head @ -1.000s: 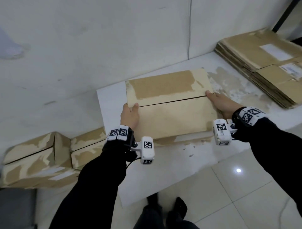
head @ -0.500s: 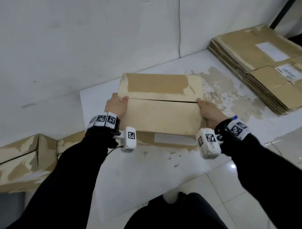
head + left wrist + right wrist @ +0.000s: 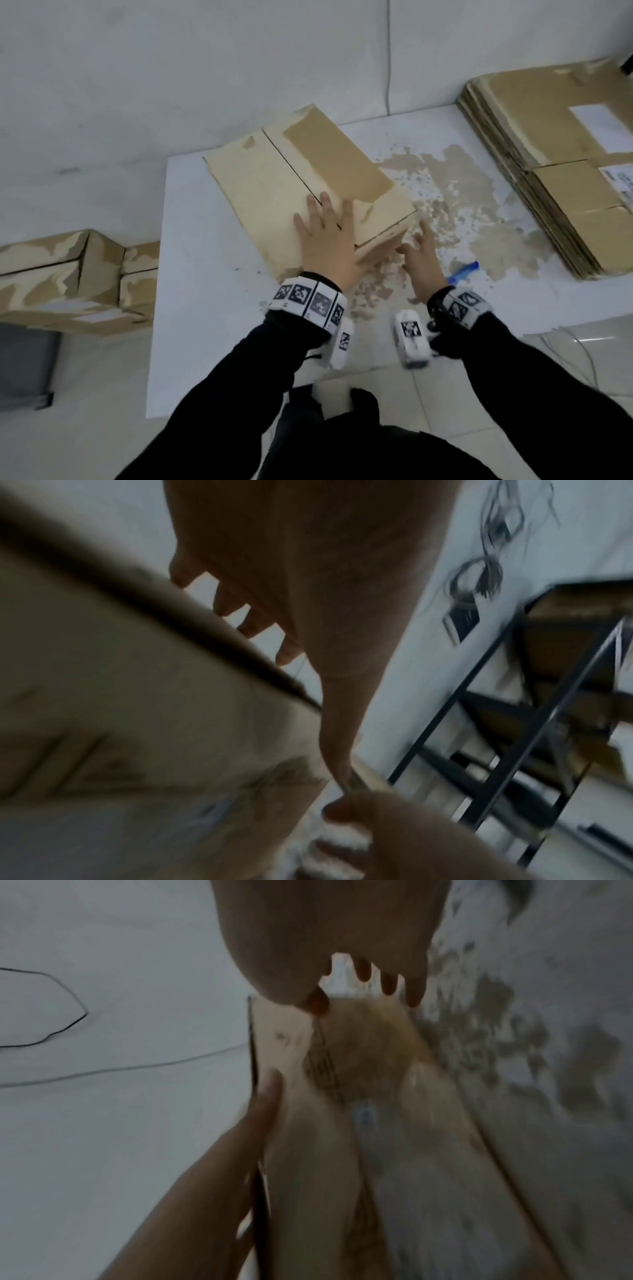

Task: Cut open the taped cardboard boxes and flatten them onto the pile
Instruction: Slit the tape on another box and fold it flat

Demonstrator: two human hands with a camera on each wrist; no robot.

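I read this as a storeroom or packing area: bare white walls (image 3: 171,85), a glossy tiled floor (image 3: 445,404), and a low white counter (image 3: 191,308) scarred with torn tape residue. A pile of flattened cardboard (image 3: 565,178) sits right, taped boxes (image 3: 68,281) left, black metal shelving (image 3: 514,723) nearby.

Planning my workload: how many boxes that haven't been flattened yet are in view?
3: one box on the white board under the left hand, and two boxes on the floor at left. More may be hidden.
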